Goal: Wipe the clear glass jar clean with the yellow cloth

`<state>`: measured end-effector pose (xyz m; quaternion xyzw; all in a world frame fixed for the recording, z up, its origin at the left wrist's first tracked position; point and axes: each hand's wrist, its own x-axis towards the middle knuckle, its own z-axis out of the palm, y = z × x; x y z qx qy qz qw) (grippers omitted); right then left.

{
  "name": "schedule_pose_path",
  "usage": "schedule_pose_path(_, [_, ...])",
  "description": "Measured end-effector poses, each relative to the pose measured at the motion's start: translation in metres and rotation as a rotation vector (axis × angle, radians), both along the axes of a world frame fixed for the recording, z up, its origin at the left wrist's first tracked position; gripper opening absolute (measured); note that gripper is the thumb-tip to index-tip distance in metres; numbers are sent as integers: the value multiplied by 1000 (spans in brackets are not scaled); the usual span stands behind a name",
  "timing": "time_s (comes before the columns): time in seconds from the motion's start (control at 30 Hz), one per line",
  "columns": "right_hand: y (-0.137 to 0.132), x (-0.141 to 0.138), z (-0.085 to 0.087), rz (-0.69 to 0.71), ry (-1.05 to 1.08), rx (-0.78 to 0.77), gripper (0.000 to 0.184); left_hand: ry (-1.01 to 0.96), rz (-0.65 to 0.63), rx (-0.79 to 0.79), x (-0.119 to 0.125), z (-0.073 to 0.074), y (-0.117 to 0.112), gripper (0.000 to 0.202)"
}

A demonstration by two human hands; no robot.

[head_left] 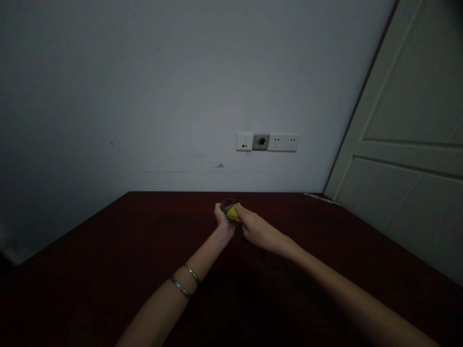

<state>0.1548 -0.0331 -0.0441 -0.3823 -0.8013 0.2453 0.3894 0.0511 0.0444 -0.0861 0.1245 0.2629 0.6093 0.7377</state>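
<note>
My left hand is closed around a small dark, shiny object with a rounded loop standing up at its far side. Its exact kind is hard to make out in the dim light. My right hand pinches a yellow cloth-like piece and presses it against the near right side of that object. Both hands meet close together over the dark red tabletop. Fingers hide most of the object's lower part. Two metal bangles circle my left forearm.
Behind the tabletop rises a pale wall with a row of sockets. A light panelled door stands along the right side. Near the back right corner lies a thin pale strip.
</note>
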Motion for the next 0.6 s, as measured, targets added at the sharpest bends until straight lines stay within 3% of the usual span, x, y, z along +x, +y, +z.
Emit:
schedule_pose_path(0.1, [5,8,12,5,65,-99,50,8,82,4,-3,2,-1,41])
schedule_pose_path(0.27, [36,25,32,-225,248,-49,44,120,20,-34,-6,10,-8,44])
schedule_pose_path(0.4, [52,24,30,-212,188,46,41,192,-34,-52,-1,17,-14,45])
schedule_pose_path(0.6, [51,10,22,-145,69,67,28,255,-88,-20,3,20,-15,37])
